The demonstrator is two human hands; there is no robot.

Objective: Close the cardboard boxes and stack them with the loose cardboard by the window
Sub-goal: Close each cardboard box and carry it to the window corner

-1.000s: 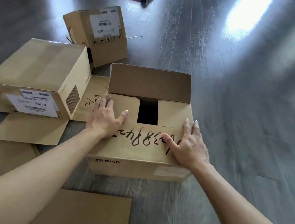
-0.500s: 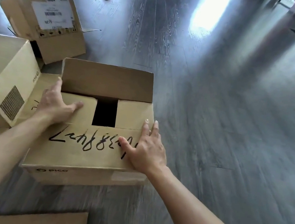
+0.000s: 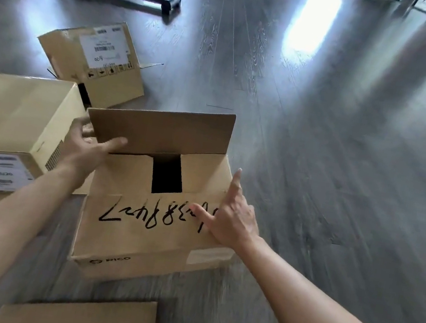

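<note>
— Position of the box under closure?

— The box (image 3: 150,224) is found on the floor (image 3: 334,153), just beside a closed box (image 3: 12,122) toward the floor's left edge. The far flap (image 3: 160,131) is upright; the near flap and both side flaps are folded down.

— Hands?

— The far flap's left end is pinched by the left hand (image 3: 89,146), thumb in front, fingers behind. The near flap is pressed by the right hand (image 3: 227,220), fingers spread.

— Handling?

— The cardboard is judged light and stiff, yet easily creased. A hold at the flap's free edge is advised, and under the bottom corners for carrying.
</note>
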